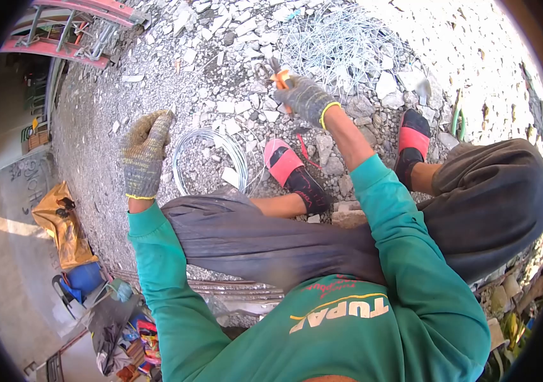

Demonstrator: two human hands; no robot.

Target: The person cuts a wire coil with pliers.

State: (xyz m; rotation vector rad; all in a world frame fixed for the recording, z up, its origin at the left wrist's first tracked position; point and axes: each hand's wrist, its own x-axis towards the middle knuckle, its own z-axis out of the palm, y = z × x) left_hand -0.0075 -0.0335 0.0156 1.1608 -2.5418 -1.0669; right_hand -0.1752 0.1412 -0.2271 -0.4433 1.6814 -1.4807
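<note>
My right hand point(306, 99), in a grey knit glove, is closed around orange-handled pliers point(280, 77), whose dark jaws point away from me. On the left, my left hand point(147, 143) wears a similar stained glove; its fingers are pressed together near the tip, and what they pinch, if anything, is too small to make out. A coil of silvery wire point(241, 159) lies on the gravel between my left hand and my foot. Beyond the pliers, a tangled heap of cut wire pieces point(348, 48) spreads over the stones.
Pink sandals point(282, 164) are on my feet. A red ladder point(87, 60) lies at the upper left. To the left are a yellow-brown sack point(64, 223) and a blue container point(85, 278). Green handles point(458, 121) lie right of my feet. Rubble covers the ground.
</note>
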